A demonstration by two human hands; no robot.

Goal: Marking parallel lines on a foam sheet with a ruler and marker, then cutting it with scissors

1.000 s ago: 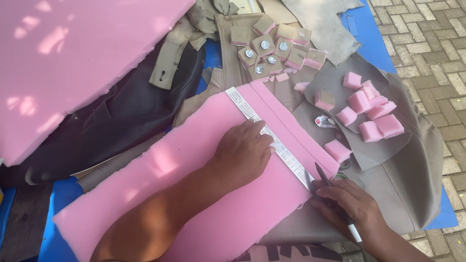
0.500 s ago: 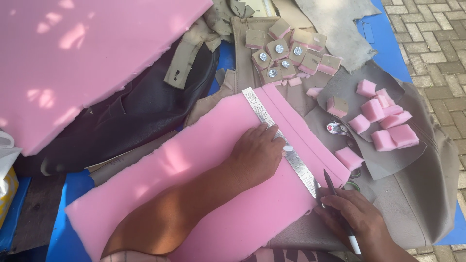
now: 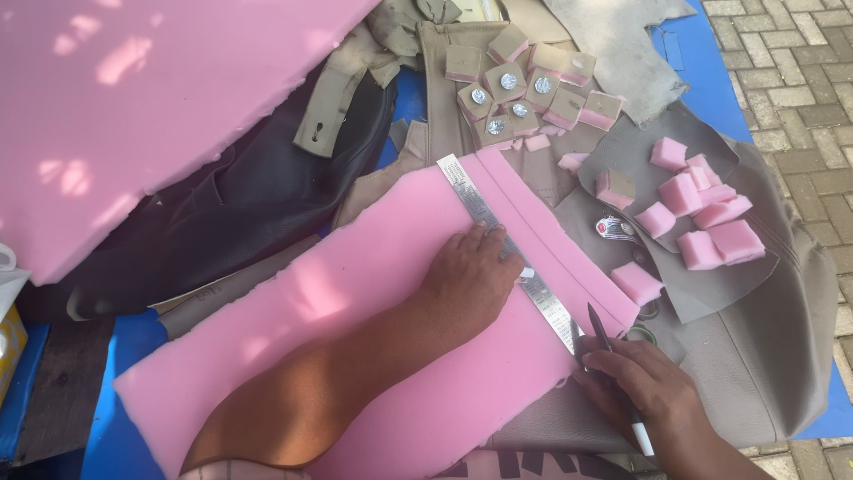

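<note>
A pink foam sheet (image 3: pixel 373 293) lies across the middle of the work surface. A metal ruler (image 3: pixel 506 244) runs along it near its right edge. My left hand (image 3: pixel 471 276) presses flat on the foam and the ruler. My right hand (image 3: pixel 644 387) grips a thin cutter (image 3: pixel 602 336) with a white end. Its blade tip touches the near end of the ruler. A narrow pink foam strip (image 3: pixel 569 253) lies just right of the ruler.
Several small pink foam blocks (image 3: pixel 697 213) sit on grey leather (image 3: pixel 764 338) at the right. Tan-topped foam squares with metal discs (image 3: pixel 515 84) are piled at the back. A large pink foam slab (image 3: pixel 133 98) lies on dark leather (image 3: pixel 240 213) at upper left. Paving bricks (image 3: pixel 800 62) border the blue table.
The view has shifted slightly. My left hand stays on the ruler. My right hand with the cutter remains at the ruler's near end.
</note>
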